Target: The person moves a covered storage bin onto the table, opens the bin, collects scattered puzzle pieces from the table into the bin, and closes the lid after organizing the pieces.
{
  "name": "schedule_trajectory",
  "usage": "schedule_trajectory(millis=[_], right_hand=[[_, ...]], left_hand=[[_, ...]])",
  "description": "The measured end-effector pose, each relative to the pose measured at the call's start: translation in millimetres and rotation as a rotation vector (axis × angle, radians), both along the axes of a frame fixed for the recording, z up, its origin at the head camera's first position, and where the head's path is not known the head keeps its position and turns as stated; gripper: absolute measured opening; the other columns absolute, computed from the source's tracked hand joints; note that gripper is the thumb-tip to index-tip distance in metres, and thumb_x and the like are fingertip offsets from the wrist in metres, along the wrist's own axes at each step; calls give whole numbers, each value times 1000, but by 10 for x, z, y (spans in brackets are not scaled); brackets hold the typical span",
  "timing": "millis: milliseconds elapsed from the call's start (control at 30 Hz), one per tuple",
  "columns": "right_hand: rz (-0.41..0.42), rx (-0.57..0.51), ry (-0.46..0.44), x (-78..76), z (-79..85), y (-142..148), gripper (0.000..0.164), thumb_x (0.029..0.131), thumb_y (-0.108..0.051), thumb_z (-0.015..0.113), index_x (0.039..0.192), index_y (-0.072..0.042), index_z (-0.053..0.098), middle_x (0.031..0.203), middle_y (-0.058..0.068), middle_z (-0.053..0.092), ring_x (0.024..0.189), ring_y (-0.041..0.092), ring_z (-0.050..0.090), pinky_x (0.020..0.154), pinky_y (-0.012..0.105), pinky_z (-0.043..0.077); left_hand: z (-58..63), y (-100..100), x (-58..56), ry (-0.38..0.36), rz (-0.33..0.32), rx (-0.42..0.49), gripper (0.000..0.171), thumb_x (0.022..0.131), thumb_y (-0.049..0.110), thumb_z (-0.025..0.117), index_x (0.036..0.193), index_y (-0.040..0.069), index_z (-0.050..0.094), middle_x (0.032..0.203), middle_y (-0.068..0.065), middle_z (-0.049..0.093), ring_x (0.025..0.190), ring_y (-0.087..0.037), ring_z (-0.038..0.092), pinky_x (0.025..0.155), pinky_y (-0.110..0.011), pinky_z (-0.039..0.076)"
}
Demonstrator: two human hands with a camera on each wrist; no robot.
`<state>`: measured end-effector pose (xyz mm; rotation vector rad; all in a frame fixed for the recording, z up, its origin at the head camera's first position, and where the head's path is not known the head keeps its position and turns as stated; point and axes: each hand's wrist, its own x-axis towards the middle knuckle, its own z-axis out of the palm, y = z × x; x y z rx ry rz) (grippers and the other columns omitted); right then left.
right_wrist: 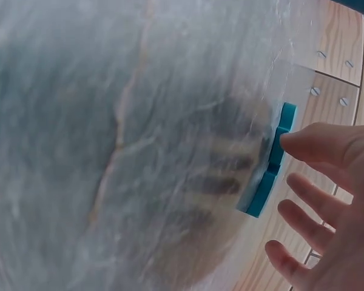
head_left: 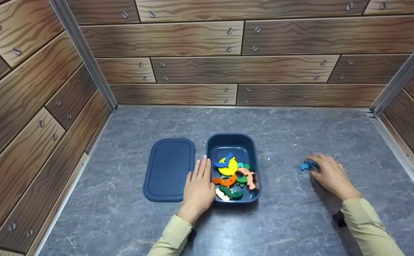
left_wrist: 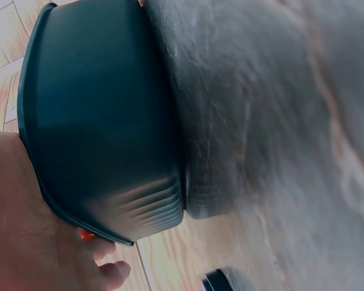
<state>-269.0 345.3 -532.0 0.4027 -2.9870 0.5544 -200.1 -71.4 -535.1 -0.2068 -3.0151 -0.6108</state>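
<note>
My left hand [head_left: 199, 190] lies with straight fingers along the left rim of a dark blue box [head_left: 257, 160]. In the left wrist view, the hand [left_wrist: 42, 236] rests against the box's outer wall [left_wrist: 103, 109]. Inside the box lie several colourful flat cut-out pieces, among them a yellow disc [head_left: 224, 170], an orange piece [head_left: 223, 182] and a pink piece [head_left: 250, 179]. Off to the right, my right hand [head_left: 333, 176] pinches a small blue cut-out piece [head_left: 304, 166] at the table surface. The right wrist view shows the thumb on this blue piece [right_wrist: 265, 191]; the forefinger's tip is hidden.
A dark blue lid [head_left: 169, 170] lies flat on the table to the left of the box. Grey marbled table surface [head_left: 281, 220] surrounds both. Wood-patterned walls [head_left: 192, 69] stand at the back and on both sides.
</note>
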Motion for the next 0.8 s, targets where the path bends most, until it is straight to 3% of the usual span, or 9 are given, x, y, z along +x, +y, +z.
schedule_trajectory(millis=[433, 800], right_hand=[[42, -17, -32, -62, -33, -1, 36, 88, 0, 66, 124, 2, 64, 129, 27, 55, 119, 52, 47, 95, 71, 32], [-19, -33, -37, -25, -42, -28, 27, 88, -1, 68, 115, 2, 69, 115, 25, 61, 108, 49, 53, 87, 65, 42]], left_hand=[[-4, -1, 1, -1, 0, -13, 65, 100, 22, 46, 158, 12, 21, 164, -1, 9, 150, -23, 8, 115, -53, 21], [-1, -2, 7, 16, -7, 7, 64, 99, 21, 46, 158, 11, 22, 164, -1, 12, 149, -24, 10, 114, -54, 24]])
